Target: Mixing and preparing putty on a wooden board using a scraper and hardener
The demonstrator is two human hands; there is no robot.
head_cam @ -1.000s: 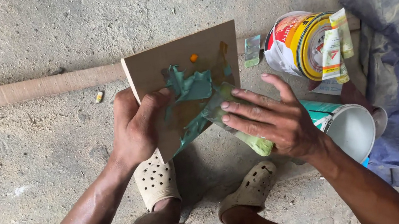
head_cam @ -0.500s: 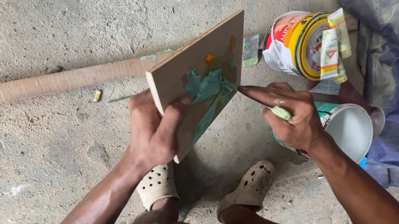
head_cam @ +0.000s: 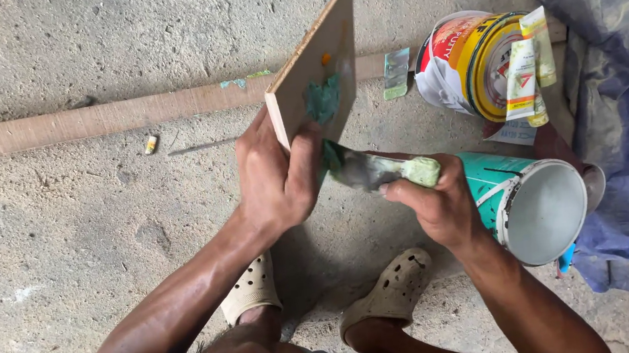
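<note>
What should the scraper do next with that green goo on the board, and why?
Probably drag the scraper up across the green goo to gather it. The left hand holds the board tilted on edge, the right hand has the blade at the board's lower face, and goo is smeared just above.

We see one view only, from our head, looking steeply down and close onto our hands, knees and the concrete floor (head_cam: 82, 255) below us.
</note>
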